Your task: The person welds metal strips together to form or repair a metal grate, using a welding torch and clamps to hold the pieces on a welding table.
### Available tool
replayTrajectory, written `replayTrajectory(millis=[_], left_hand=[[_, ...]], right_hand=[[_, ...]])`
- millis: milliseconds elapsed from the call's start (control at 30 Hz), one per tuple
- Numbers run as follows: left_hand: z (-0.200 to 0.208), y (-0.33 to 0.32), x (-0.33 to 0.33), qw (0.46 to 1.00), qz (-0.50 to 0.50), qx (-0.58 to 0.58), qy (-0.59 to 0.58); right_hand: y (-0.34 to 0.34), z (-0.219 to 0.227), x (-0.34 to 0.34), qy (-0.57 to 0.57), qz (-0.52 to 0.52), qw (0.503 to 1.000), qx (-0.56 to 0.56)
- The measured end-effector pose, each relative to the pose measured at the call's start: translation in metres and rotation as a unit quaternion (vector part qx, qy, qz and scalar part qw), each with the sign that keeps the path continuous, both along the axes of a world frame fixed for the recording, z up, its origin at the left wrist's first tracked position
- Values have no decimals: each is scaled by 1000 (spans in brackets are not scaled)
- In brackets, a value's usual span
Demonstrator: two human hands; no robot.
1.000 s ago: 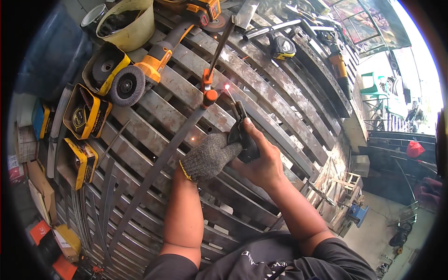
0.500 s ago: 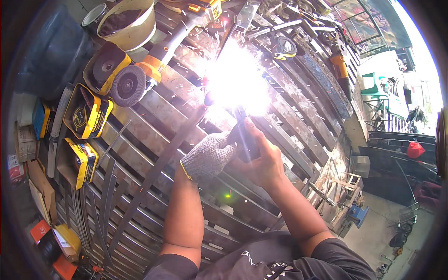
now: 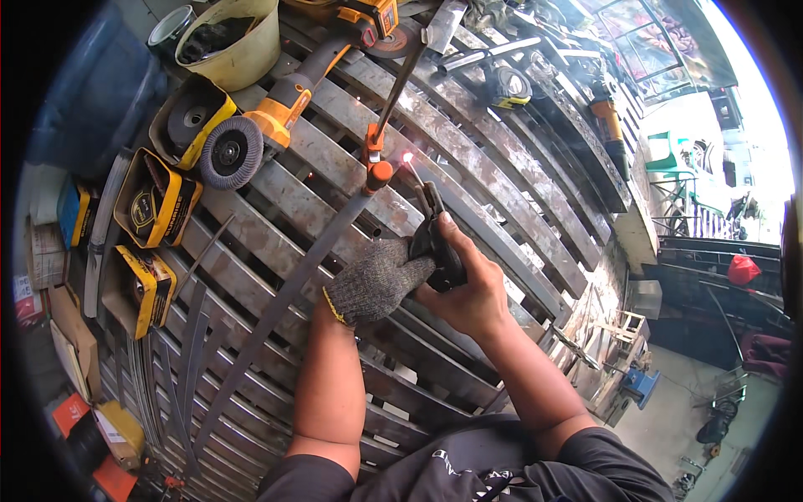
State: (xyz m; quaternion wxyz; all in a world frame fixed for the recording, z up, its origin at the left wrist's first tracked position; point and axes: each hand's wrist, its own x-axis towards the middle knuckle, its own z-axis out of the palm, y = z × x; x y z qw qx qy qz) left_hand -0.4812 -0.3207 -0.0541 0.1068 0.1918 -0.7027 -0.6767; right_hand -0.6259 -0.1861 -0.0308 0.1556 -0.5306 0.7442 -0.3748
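Observation:
My right hand [image 3: 470, 289], bare, grips a black welding electrode holder [image 3: 438, 247]. A short welding electrode [image 3: 412, 171] sticks out of its jaws, and its tip glows red just above the metal. Closed in a grey knitted glove with a yellow cuff, my left hand [image 3: 368, 283] steadies the holder from the left side; its fingertips are partly hidden. Beyond the hands, an orange clamp [image 3: 378, 170] stands at the end of a long flat steel bar [image 3: 284, 294], which runs diagonally toward the lower left. A dark steel bar [image 3: 493, 234] lies to the right of the holder.
The slatted metal bench [image 3: 351, 113] has gaps between its bars. On the left lie an angle grinder with a flap wheel [image 3: 230, 153], yellow-black boxes [image 3: 157, 201] and a bucket [image 3: 242, 54]. A tape measure [image 3: 510, 86] and another grinder [image 3: 609, 121] lie at the far right.
The bright white arc and flying sparks have died out, leaving a small red glow at the electrode tip. The clamp and bars now show clearly. Both hands stay nearly in place.

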Motion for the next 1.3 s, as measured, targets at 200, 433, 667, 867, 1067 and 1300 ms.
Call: replayTrajectory(millis=[200, 433, 667, 867, 1067, 1300], left_hand=[[-21, -2, 5, 980, -19, -178, 81], [3, -5, 3, 996, -12, 76, -47], [15, -7, 2, 995, -14, 88, -33], [7, -8, -1, 998, -43, 33, -43], [1, 0, -2, 989, 2, 147, 17], [-10, -2, 1, 998, -12, 63, 1]], right_hand=[[-1, 3, 0, 13, 0, 1000, 21], [-1, 5, -1, -25, 0, 999, 30], [-4, 10, 1, -17, -1, 1000, 13], [-1, -8, 0, 34, 19, 995, -90], [1, -2, -3, -28, 13, 999, 18], [-2, 3, -3, -19, 16, 1000, 19]])
